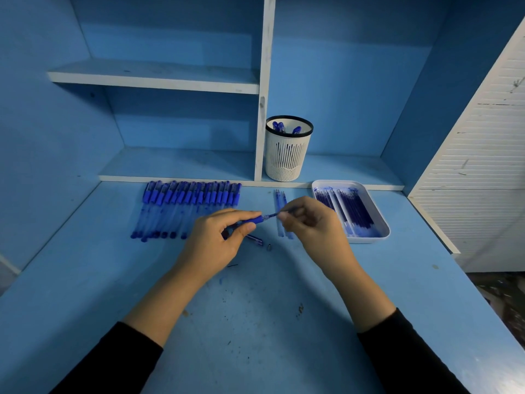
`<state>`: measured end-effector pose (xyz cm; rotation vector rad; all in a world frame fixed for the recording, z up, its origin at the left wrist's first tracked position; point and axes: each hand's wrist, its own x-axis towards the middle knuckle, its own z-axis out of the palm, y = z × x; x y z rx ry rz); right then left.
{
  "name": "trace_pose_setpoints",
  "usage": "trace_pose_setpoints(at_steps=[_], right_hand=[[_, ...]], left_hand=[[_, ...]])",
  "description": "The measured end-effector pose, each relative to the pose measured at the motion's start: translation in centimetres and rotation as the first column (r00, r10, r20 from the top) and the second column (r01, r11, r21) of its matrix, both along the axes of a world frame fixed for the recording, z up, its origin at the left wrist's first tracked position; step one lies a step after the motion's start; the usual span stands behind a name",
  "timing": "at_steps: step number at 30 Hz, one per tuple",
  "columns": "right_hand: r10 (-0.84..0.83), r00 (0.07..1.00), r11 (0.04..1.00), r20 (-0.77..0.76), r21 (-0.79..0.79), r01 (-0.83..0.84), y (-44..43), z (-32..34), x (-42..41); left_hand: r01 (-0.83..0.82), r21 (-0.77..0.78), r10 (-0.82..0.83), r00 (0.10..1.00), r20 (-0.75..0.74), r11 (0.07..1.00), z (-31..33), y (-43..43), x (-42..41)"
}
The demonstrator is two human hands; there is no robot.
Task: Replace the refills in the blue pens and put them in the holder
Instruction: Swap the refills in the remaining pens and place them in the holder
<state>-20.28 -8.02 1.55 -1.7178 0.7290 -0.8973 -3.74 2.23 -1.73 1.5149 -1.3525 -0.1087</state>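
Observation:
My left hand (218, 240) grips the barrel of a blue pen (254, 220) above the middle of the desk. My right hand (309, 223) pinches a thin refill (272, 215) that sticks out of the barrel's open end. A pen cap (254, 239) and a small tip piece (269, 247) lie on the desk just below the hands. A row of several capped blue pens (184, 206) lies to the left. A white slotted pen holder (288, 147) with a few blue pens stands on the low shelf behind.
A white tray (382, 220) of several refills sits at the right. A few loose refills (279, 199) lie between the hands and the tray. The blue desk (255, 322) has shelf walls behind and a white slatted panel (477, 155) on the right.

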Motion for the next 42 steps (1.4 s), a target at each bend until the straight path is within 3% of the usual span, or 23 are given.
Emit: trace_pose_setpoints(at_steps=[4, 7, 9, 17, 24, 30, 32, 37, 42], right_hand=[[-0.171, 0.942, 0.971, 0.290, 0.212, 0.112, -0.1, 0.9, -0.5], [-0.309, 0.870, 0.947, 0.385, 0.212, 0.242, 0.0, 0.9, -0.7], [-0.314, 0.848, 0.947, 0.426, 0.202, 0.249, 0.2, 1.0, -0.8], [-0.301, 0.864, 0.953, 0.404, 0.086, 0.292, 0.6, 0.8, -0.4], [-0.323, 0.852, 0.944, 0.412, 0.206, 0.258, 0.3, 1.0, -0.2], [-0.435, 0.766, 0.892, 0.473, 0.340, 0.297, -1.9, 2.5, -1.2], [-0.426, 0.807, 0.893, 0.409, 0.331, 0.304, -3.2, 2.7, -1.5], [-0.248, 0.969, 0.952, -0.011, 0.181, 0.246, -5.7, 2.4, -1.1], [-0.188, 0.919, 0.981, -0.347, -0.101, 0.163, -6.6, 1.0, 1.7]], left_hand=[[-0.028, -0.015, 0.028, 1.000, -0.003, 0.999, -0.1, -0.1, 0.0], [-0.043, -0.011, 0.043, 0.999, -0.008, 0.999, -0.2, -0.3, -0.4], [-0.048, -0.012, 0.048, 0.999, -0.018, 0.999, -0.2, -0.5, -0.7], [-0.018, -0.027, 0.017, 0.999, -0.043, 0.999, -0.3, -0.5, -1.6], [-0.004, -0.051, 0.005, 1.000, 0.009, 0.999, -0.2, -0.5, -1.9], [-0.018, -0.083, 0.023, 0.998, 0.063, 0.996, 0.0, -0.4, -1.7], [-0.037, -0.101, 0.043, 0.997, 0.063, 0.994, 0.1, -0.6, -1.6], [-0.082, -0.172, 0.107, 0.984, 0.140, 0.982, 0.5, -1.7, -1.1], [-0.085, -0.206, 0.127, 0.971, 0.203, 0.975, 0.5, -3.5, -0.1]])
